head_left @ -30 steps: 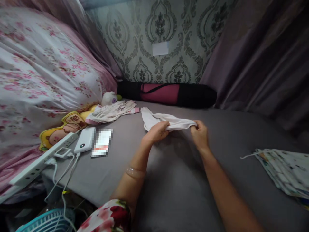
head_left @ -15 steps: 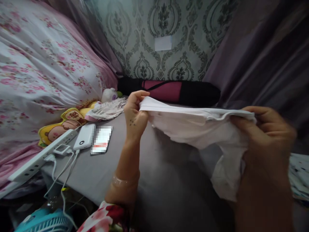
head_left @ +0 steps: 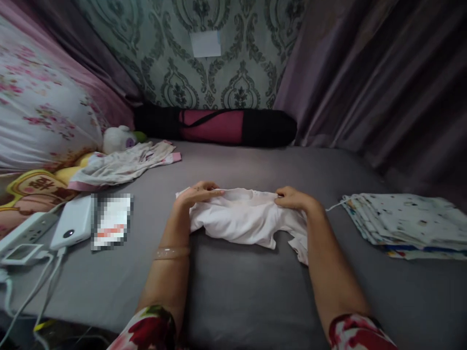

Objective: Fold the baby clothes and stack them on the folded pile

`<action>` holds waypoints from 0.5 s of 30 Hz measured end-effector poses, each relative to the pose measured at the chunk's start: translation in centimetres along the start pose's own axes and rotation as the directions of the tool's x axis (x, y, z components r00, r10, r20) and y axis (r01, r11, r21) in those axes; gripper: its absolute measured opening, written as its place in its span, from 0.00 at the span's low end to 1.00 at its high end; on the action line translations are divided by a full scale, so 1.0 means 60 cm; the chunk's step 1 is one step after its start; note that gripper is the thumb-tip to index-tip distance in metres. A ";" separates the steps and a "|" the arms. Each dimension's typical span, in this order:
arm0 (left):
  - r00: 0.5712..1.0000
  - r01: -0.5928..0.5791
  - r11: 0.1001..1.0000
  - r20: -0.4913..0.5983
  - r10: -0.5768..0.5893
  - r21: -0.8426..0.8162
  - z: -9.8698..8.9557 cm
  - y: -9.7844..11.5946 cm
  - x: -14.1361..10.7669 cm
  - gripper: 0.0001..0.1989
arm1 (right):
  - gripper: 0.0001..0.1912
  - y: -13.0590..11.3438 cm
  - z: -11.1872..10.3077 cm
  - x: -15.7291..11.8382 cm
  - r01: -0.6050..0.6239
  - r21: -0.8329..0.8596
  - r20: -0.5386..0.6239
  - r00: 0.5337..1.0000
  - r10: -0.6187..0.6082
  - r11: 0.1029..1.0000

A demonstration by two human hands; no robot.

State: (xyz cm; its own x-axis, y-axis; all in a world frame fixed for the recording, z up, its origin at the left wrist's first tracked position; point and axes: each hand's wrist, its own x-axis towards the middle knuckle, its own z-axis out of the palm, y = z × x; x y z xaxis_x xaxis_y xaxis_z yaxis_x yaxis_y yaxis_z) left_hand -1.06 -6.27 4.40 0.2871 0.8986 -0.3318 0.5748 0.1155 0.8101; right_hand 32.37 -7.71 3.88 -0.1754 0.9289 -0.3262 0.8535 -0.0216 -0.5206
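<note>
White shirt [head_left: 239,221] pinched along upper edge: left hand [head_left: 197,193] near one shoulder, right hand [head_left: 296,199] near other.

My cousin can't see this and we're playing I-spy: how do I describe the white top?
Look for the grey sheet in front of the long black-and-maroon bag. Near the sheet's middle, held by the left hand and right hand, is the white top. It's plain, while the crumpled garment to its left and the stack of folded cloth to its right have patterns.
</note>
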 end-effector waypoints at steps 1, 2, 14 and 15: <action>1.000 -0.006 1.000 0.008 0.007 -0.017 -0.001 -0.003 0.001 0.24 | 0.08 0.002 0.003 0.003 0.014 -0.006 -0.008 1.000 -0.014 1.000; 1.000 -0.016 0.999 0.022 0.016 -0.031 -0.002 -0.006 0.001 0.24 | 0.10 0.003 0.005 0.005 0.031 -0.005 -0.024 0.999 -0.031 0.999; 0.998 -0.054 0.998 0.019 0.054 -0.016 -0.027 -0.019 -0.005 0.23 | 0.15 -0.027 0.057 0.034 0.281 0.035 -0.169 0.947 -0.272 0.959; 0.998 -0.065 0.998 0.016 0.065 -0.005 -0.027 -0.018 -0.005 0.22 | 0.16 -0.029 0.061 0.036 0.285 0.021 -0.170 0.946 -0.277 0.958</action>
State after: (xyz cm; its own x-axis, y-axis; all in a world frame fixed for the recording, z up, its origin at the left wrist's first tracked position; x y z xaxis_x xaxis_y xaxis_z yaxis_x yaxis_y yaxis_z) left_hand -3.03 -6.00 4.39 0.3365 0.8972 -0.2860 0.5509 0.0588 0.8325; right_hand 28.71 -7.03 1.23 -0.3192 0.9472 -0.0298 0.7574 0.2361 -0.6087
